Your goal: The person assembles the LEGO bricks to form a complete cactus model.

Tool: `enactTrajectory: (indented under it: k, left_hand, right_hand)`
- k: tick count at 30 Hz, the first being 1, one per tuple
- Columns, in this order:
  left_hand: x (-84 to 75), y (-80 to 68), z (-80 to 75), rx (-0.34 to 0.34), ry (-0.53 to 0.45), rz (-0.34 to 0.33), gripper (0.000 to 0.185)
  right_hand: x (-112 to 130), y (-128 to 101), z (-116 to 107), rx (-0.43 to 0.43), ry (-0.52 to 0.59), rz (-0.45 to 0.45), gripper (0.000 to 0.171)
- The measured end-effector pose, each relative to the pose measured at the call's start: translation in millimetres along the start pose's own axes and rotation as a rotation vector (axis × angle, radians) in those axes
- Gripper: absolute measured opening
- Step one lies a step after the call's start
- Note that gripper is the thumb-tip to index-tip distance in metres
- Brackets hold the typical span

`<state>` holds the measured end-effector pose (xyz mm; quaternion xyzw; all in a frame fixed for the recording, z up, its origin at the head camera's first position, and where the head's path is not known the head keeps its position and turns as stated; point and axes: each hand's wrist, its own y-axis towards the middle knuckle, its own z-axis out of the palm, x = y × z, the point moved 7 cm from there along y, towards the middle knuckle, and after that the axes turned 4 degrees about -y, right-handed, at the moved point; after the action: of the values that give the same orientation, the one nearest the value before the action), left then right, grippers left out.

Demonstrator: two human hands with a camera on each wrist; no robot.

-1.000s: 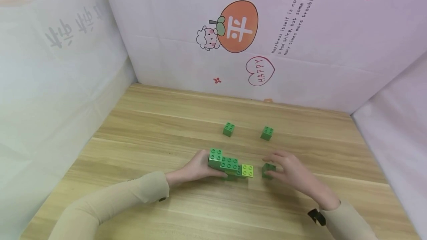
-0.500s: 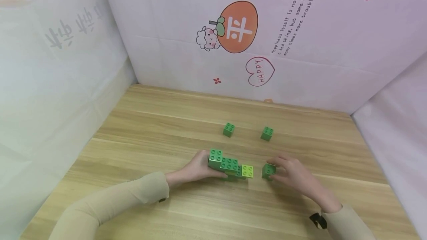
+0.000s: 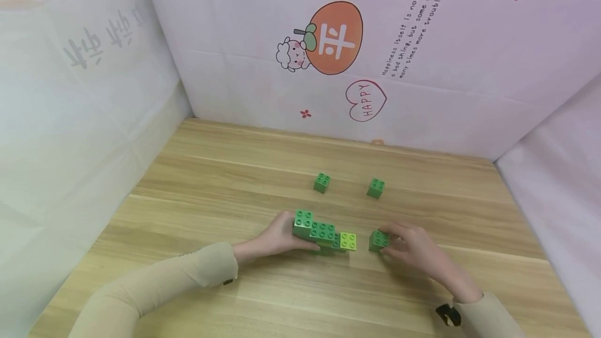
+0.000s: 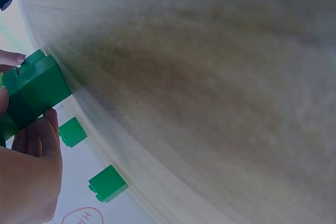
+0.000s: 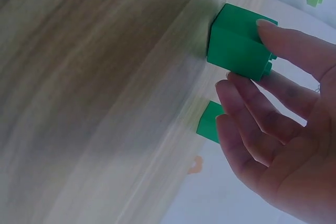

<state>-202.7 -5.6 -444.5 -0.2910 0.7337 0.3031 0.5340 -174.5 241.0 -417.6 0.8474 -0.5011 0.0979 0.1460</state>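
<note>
a: what's nearest, low in the frame?

b: two beige sleeves. the left hand point(image 3: 277, 238) grips the block assembly point(image 3: 323, 233) just below centre, fingers curled round its left end. the right hand point(image 3: 413, 248) pinches a single green block point(image 3: 377, 240), fingertips clamped on its sides, thumb and forefinger close together.

a: which way does the assembly run?

b: its long axis lies left to right across the frame, tilting slightly down to the right, studs up. the lime block point(image 3: 348, 240) forms its right end, pointing at the single block, which sits just beside it on the table with a small gap between.

a: and the surface?

b: a light wooden table point(image 3: 225, 181), grain running left to right. above centre, two more loose green blocks stand well apart from the hands: one left point(image 3: 321, 182), one right point(image 3: 375, 188).

a: the room beyond?

b: pale sheets wall in the table on three sides. the back one carries an orange fruit cartoon point(image 3: 335, 37), a heart reading "happy" point(image 3: 366, 99) and slanted english text at upper right.

a: any containers?

b: i can't make out any.
</note>
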Motion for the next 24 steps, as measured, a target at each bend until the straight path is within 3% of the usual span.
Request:
enactTrajectory:
  k: [19,24]
  left_hand:
    - [1.8,0.4,-1.0,-0.012,0.009,-0.032,0.043]
    - [1.2,0.3,-0.4,-0.008,0.012,-0.008,0.044]
  right_hand:
    - [7.9,3.0,-14.2,-0.1,-0.006,-0.032,0.039]
    - [12.8,3.8,-18.2,-0.122,0.0,-0.047,0.038]
